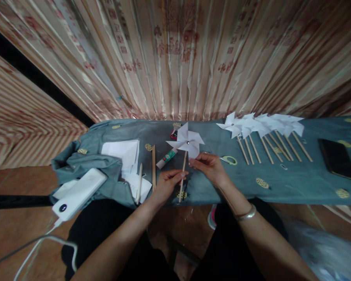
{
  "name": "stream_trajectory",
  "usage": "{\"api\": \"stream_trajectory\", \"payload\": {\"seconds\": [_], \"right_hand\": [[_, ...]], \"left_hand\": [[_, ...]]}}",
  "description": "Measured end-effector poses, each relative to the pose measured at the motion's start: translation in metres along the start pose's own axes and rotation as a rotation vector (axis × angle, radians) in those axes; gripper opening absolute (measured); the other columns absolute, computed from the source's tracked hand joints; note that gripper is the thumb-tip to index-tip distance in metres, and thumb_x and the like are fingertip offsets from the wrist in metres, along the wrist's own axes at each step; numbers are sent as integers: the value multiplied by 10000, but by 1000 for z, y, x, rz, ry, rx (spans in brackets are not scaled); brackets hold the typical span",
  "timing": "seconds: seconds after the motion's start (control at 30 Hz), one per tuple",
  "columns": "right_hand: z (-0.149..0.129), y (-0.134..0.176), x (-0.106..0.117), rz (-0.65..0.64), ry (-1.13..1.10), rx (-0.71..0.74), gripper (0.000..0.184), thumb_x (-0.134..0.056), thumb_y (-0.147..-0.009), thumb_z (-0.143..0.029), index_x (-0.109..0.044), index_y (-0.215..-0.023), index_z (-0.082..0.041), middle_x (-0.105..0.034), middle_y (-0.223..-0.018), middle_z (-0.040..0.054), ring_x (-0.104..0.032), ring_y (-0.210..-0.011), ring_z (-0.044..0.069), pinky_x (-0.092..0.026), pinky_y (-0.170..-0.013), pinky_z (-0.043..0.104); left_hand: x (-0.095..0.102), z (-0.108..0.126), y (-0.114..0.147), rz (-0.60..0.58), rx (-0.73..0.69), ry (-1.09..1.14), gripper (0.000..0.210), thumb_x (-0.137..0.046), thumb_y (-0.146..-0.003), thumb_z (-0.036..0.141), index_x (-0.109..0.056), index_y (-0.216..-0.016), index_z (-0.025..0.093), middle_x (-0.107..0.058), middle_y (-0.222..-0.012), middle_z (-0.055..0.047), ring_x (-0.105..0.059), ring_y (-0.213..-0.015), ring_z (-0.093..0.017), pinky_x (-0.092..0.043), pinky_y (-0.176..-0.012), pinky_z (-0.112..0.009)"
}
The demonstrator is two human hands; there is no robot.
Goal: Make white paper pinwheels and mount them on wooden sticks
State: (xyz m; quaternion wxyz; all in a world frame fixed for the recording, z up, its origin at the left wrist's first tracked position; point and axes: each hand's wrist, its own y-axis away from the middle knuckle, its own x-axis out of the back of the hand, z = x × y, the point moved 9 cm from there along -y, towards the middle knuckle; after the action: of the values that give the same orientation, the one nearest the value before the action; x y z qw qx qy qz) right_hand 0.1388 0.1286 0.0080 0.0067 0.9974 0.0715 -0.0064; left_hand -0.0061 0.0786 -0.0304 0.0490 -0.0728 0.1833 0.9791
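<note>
A white paper pinwheel (190, 141) on a thin wooden stick stands in front of me, a small pin at its centre. Closed round the stick below the paper is my left hand (170, 182). My right hand (208, 167) pinches the lower blade of the pinwheel at its edge. Just behind the pinwheel lie a glue stick (167, 158) and a small red and black object (174, 134), partly covered by a blade. Scissors with a pale green handle (229, 160) rest beyond my right hand, their blades partly hidden.
Several finished pinwheels (259, 125) overlap in a row at the back right. A dark phone (338, 159) lies far right. Leftward are bare sticks (154, 168), a white pen (139, 183), paper sheets (121, 152) and a white power bank (80, 193) with a cable. A curtain (175, 62) hangs behind.
</note>
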Motion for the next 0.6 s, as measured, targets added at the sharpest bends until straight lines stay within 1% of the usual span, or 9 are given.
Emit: {"api": "stream_trajectory", "payload": {"seconds": [0.27, 0.4, 0.5, 0.57, 0.6], "right_hand": [[-2, 1, -8, -41, 26, 11, 384, -770, -639, -575, -721, -652, -194, -702, -627, 12, -581, -566, 141, -467, -562, 277], [-4, 2, -8, -38, 33, 11, 401, -770, -626, -589, -723, -660, -192, -700, -635, 14, -570, -574, 137, -454, -560, 271], [-8, 2, 3, -1, 67, 23, 408, -761, -634, -594, -699, -604, -192, -670, -592, 8, -518, -538, 117, -412, -521, 253], [-10, 0, 20, 64, 88, 26, 410, -742, -664, -588, -688, -587, -190, -647, -568, 7, -479, -512, 106, -377, -494, 246], [-12, -1, 31, 117, 93, 31, 406, -731, -684, -579, -683, -582, -189, -638, -557, 7, -468, -504, 104, -366, -488, 245]], "left_hand": [[-3, 2, 2, -9, -2, -4, 375, -796, -632, 484, -798, -818, 159, -693, -708, -33, -529, -663, -135, -398, -655, -255], [-3, 3, 2, -19, -2, -10, 377, -790, -632, 493, -798, -813, 163, -685, -706, -29, -517, -657, -130, -385, -649, -252], [-1, 2, 1, -10, -3, -7, 377, -788, -632, 492, -800, -823, 167, -686, -715, -32, -518, -664, -132, -384, -652, -254], [0, 1, 1, -4, -1, -2, 379, -791, -630, 489, -800, -833, 170, -690, -721, -36, -522, -671, -133, -385, -653, -254], [0, 1, 1, -2, 3, 1, 382, -793, -627, 491, -801, -833, 170, -690, -720, -37, -521, -669, -132, -385, -650, -253]]}}
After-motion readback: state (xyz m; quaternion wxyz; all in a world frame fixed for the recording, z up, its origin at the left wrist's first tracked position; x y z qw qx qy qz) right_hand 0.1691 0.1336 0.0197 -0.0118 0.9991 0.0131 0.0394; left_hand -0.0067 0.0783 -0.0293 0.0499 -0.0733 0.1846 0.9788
